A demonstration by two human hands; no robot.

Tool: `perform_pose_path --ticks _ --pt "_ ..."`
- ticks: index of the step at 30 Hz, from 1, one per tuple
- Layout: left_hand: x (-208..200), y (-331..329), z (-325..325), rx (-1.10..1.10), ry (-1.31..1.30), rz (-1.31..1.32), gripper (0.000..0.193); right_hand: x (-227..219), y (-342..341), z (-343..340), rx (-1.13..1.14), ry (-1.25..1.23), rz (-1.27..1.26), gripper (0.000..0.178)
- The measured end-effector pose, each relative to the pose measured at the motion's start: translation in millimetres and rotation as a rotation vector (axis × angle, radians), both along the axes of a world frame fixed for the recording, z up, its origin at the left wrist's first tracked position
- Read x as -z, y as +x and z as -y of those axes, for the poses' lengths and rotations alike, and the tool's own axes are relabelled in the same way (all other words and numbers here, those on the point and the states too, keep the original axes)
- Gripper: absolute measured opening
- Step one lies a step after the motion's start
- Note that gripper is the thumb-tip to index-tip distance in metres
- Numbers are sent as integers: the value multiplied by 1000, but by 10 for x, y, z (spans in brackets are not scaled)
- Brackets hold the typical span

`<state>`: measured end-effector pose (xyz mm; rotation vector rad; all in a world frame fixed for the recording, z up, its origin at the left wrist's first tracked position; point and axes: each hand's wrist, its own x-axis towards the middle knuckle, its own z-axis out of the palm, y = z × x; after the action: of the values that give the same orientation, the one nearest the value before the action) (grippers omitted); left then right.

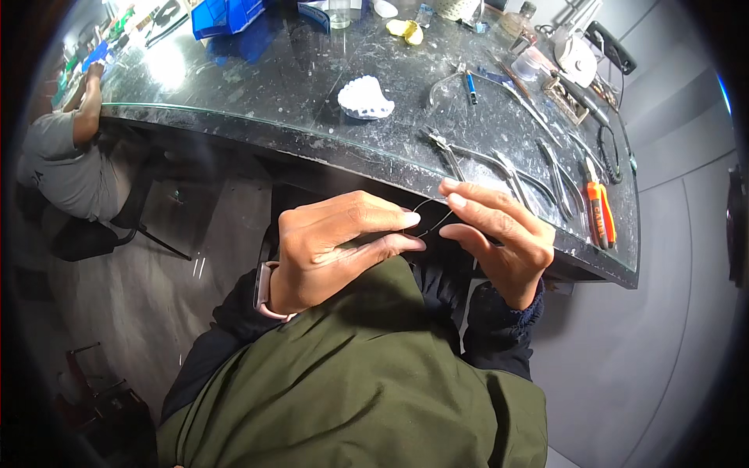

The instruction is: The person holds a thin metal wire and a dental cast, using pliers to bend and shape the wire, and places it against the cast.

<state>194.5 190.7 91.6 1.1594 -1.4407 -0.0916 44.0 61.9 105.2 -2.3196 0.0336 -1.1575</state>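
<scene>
Just off the table's front edge, my left hand (335,242) pinches a thin bent wire (425,233) between thumb and fingers. The wire curves out toward my right hand (503,234), whose fingers are stretched out at its far side, with a gap between them and the thumb. Whether those fingertips press on the wire is hard to make out. A white plaster dental cast (365,98) sits on the table beyond my hands. Close past my right fingertips lie metal pliers (449,152) and more pliers (511,179).
The dark, dusty table (273,97) has a glass edge. Orange-handled pliers (599,210) lie at its right end, near a blue pen-like tool (471,87). A blue bin (226,17) and yellow pieces (406,31) stand farther back. Another person (74,164) sits at the left.
</scene>
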Motion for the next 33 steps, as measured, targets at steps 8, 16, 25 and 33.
perform_pose_path --ticks 8,16,25,33 --pt "32 44 9 -19 9 25 24 -1 46 107 -105 165 -67 21" --pt "7 651 492 -559 236 193 65 102 22 237 -86 438 86 20" --pt "157 580 484 -135 232 14 68 108 184 3 -212 598 215 10" --pt "120 386 70 744 322 -558 83 40 189 -226 -396 664 136 13"
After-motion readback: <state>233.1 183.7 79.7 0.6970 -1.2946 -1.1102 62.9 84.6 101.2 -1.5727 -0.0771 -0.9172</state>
